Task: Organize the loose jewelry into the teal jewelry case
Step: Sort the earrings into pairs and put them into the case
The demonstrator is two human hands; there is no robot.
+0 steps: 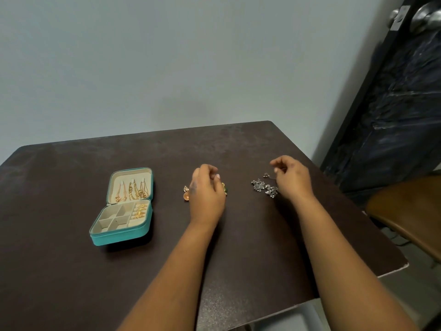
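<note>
Unmarked teal jewelry case (pixel 124 225), open

The dark table (pixel 71 271) lies bare in front of the open teal jewelry case (pixel 124 206) and behind it up to the wall. To its right, gold pieces (pixel 186 193) and silver pieces (pixel 263 187) block the way.

Teal jewelry case (pixel 124 231), open flat on left of table; cream-lined lid at far side holding hung gold chains (pixel 132 191), divided tray nearer with gold rings (pixel 139 212) in right slots. Gold and green pieces (pixel 186 194) at centre, partly hidden. Silver cluster pieces (pixel 263 187) lying loose to right, well apart from case.
</note>
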